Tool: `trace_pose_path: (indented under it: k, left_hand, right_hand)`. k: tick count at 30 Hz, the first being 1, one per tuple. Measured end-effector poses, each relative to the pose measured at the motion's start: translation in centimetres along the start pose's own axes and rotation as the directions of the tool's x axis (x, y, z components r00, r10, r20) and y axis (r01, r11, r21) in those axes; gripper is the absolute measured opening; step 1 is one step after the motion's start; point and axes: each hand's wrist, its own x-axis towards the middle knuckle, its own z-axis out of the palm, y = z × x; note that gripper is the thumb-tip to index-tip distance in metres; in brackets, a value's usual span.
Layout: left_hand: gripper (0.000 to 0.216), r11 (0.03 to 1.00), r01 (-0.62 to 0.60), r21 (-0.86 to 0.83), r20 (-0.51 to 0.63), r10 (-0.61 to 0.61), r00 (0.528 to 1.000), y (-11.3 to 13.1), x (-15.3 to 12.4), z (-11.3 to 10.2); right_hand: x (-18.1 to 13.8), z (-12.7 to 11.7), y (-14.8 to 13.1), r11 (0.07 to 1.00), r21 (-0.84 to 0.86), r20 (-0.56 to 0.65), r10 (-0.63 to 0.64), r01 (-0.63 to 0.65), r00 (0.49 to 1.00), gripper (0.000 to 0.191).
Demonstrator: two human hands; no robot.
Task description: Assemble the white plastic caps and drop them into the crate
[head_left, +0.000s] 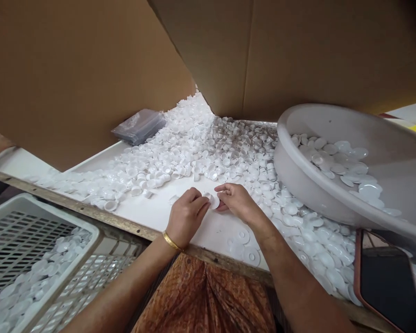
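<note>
Over the bare white tabletop, a small round white plastic disc [214,201] is held between my two hands. My left hand [186,215], with a gold bangle at its wrist, pinches the disc's left side; whatever else is in that pinch is hidden. My right hand [237,200] grips the disc's right edge between thumb and fingers. Several flat white rings [251,255] lie near the table edge below my right hand. Beyond my hands spreads a heap of small white plastic caps [194,143], and more flat white discs [315,240] are piled to the right.
A large pale basin [298,178] holding white discs stands at the right, with a phone [384,273] before it. At lower left is a slatted plastic crate [93,236] of white pieces. Cardboard [83,83] walls the back; a clear plastic packet [140,126] leans there.
</note>
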Motion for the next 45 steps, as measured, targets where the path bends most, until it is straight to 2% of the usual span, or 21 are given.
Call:
trace_pose_path:
  k: [3,8,11,14,16,18,20,22,24,25,27,30,33,35,40,45]
  left_hand:
    - [0.023,0.990,-0.054,0.128,0.032,0.050,0.998,0.1,-0.6,0.4]
    - [0.019,0.974,-0.081,0.212,0.102,0.061,0.993,-0.9,-1.9,-0.9]
    - [0.016,0.976,-0.092,0.199,0.135,0.065,0.989,-0.9,-3.1,-1.6]
    - [0.019,0.995,-0.062,0.082,0.114,0.052,0.992,-0.4,-3.7,-2.0]
    - [0.020,0.999,0.006,-0.032,0.074,-0.004,0.997,-0.2,-3.7,-2.2]
    - [0.019,0.986,0.131,-0.104,0.010,-0.130,0.991,-0.3,-3.4,-2.3]
    - [0.021,0.944,0.298,-0.142,-0.031,-0.305,0.952,-0.5,-3.1,-2.4]
    - [0.030,0.875,0.443,-0.194,0.040,-0.444,0.895,-0.8,-2.8,-2.3]
    - [0.032,0.831,0.506,-0.232,0.177,-0.475,0.862,-0.8,-2.5,-2.1]
    - [0.031,0.832,0.506,-0.229,0.221,-0.462,0.859,-0.7,-2.4,-2.0]
    - [0.030,0.863,0.466,-0.196,0.232,-0.421,0.877,-0.4,-2.4,-1.8]
    - [0.027,0.896,0.409,-0.172,0.194,-0.376,0.906,0.2,-2.6,-1.8]
    - [0.026,0.928,0.351,-0.126,0.175,-0.328,0.928,0.5,-2.8,-2.2]
    - [0.026,0.957,0.289,-0.038,0.167,-0.279,0.946,0.5,-2.9,-2.4]
    - [0.030,0.966,0.170,0.197,0.149,-0.201,0.968,0.4,-3.1,-2.4]
    - [0.027,0.962,0.133,0.240,0.091,-0.158,0.983,0.6,-3.3,-2.1]
  right_hand:
    - [-0.3,1.1,0.0,0.989,0.137,0.024,0.048,-0.051,0.999,0.014]
    - [-1.2,3.7,0.3,0.910,0.366,0.190,0.130,-0.193,0.973,0.012]
    - [-1.6,4.8,0.7,0.882,0.416,0.220,0.140,-0.223,0.965,0.008]
    - [-1.8,5.1,0.8,0.873,0.430,0.245,0.134,-0.231,0.960,0.009]
    - [-1.8,5.1,0.6,0.870,0.432,0.244,0.139,-0.236,0.960,0.007]
    - [-1.8,5.0,0.4,0.878,0.414,0.242,0.150,-0.241,0.959,0.007]
    - [-1.8,5.0,0.3,0.896,0.387,0.234,0.132,-0.217,0.963,0.009]
    - [-1.8,5.0,0.6,0.940,0.326,0.192,0.039,-0.101,0.981,0.015]
    - [-1.8,5.1,1.0,0.980,0.189,0.140,-0.086,0.059,0.986,0.021]
    - [-1.8,5.1,1.2,0.986,0.108,0.116,-0.139,0.126,0.983,0.024]
    - [-1.7,5.1,1.5,0.977,-0.006,0.088,-0.212,0.213,0.973,0.023]
    - [-1.6,5.0,1.5,0.971,0.039,0.114,-0.239,0.236,0.964,0.019]
    - [-1.7,5.0,1.1,0.971,0.176,0.171,-0.193,0.163,0.966,0.017]
    - [-1.8,5.0,0.9,0.969,0.200,0.180,-0.184,0.147,0.966,0.017]
    - [-2.1,5.1,1.2,0.961,0.060,0.159,-0.275,0.269,0.948,0.019]
    - [-2.6,5.1,1.3,0.926,-0.062,0.118,-0.363,0.372,0.924,0.022]
